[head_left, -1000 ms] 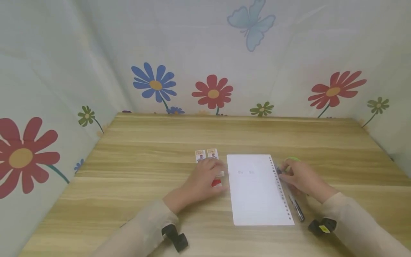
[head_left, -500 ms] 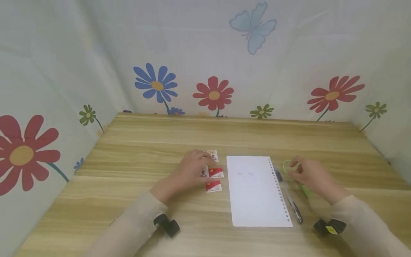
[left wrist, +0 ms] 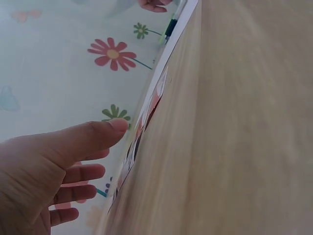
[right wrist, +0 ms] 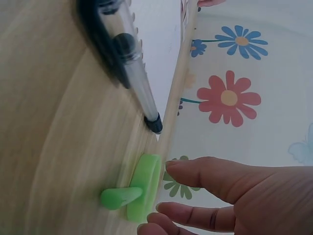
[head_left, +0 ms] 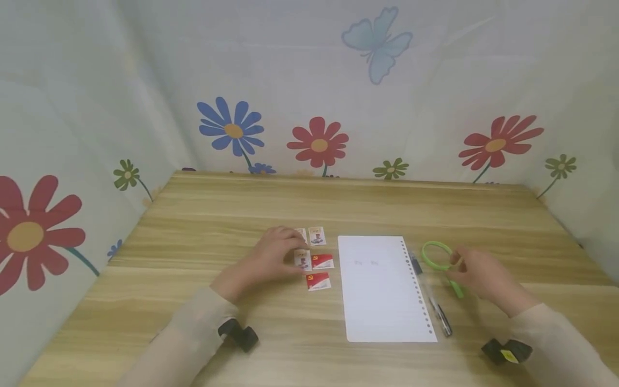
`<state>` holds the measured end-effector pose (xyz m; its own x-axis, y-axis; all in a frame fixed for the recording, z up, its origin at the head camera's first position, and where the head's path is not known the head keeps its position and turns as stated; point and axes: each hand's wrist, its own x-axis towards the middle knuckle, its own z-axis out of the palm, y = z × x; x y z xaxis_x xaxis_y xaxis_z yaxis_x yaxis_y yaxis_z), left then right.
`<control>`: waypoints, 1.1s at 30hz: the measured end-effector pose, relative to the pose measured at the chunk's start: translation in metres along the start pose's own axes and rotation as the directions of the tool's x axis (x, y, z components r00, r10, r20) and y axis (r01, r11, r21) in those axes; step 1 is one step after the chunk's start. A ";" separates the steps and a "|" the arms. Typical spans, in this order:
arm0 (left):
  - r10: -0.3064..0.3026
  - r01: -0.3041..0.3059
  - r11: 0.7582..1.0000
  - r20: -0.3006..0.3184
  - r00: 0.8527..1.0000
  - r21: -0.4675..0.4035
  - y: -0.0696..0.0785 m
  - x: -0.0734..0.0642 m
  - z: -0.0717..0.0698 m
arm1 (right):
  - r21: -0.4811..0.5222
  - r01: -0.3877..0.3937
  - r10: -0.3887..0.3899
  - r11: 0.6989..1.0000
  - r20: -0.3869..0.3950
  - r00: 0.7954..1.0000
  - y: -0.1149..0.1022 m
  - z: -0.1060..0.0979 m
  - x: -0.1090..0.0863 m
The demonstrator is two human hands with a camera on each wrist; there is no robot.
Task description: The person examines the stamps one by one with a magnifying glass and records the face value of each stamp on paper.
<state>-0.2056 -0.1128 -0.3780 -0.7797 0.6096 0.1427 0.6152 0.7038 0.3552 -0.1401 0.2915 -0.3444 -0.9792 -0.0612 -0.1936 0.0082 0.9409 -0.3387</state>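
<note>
My left hand [head_left: 271, 255] hovers at the left side of several small stamp-like cards, fingers loosely bent with nothing gripped. Two of the cards are red and white, an upper red card [head_left: 322, 262] and a lower red card [head_left: 317, 280]; a pale printed card [head_left: 317, 235] lies above them. In the left wrist view the thumb [left wrist: 110, 131] is spread from the fingers. My right hand [head_left: 483, 277] is beside a green magnifying glass [right wrist: 144, 188] lying on the table. The right wrist view shows thumb and fingers apart, with the magnifying glass just beyond the fingertips.
A lined white sheet [head_left: 387, 306] with punched holes lies between the hands, bearing two faint marks. Along its right edge rests a clear-barrelled pen with black ends [head_left: 441, 314]. A flower-patterned curtain [head_left: 271, 80] rises behind the wooden table [head_left: 242, 204].
My left hand has drawn back leftward, uncovering the red cards. My right hand has moved right, away from the pen and sheet, leaving the green magnifying glass mostly in view.
</note>
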 end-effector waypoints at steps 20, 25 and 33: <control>0.002 -0.002 0.999 -0.011 1.000 0.044 -0.021 -0.004 0.008 | -0.027 0.048 -0.048 0.998 -0.007 0.999 0.012 0.016 -0.002; 0.015 -0.014 0.999 -0.011 1.000 0.048 -0.024 -0.004 0.010 | -0.003 0.020 -0.020 1.000 0.015 1.000 0.014 0.015 -0.002; 0.009 -0.009 1.000 -0.006 1.000 0.022 -0.026 -0.004 0.012 | -0.011 0.047 -0.047 0.999 0.019 0.999 0.020 0.005 -0.002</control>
<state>-0.2170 -0.1295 -0.3988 -0.7747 0.6139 0.1515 0.6247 0.7059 0.3337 -0.1370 0.3085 -0.3555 -0.9745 -0.1112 -0.1948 -0.0399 0.9405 -0.3373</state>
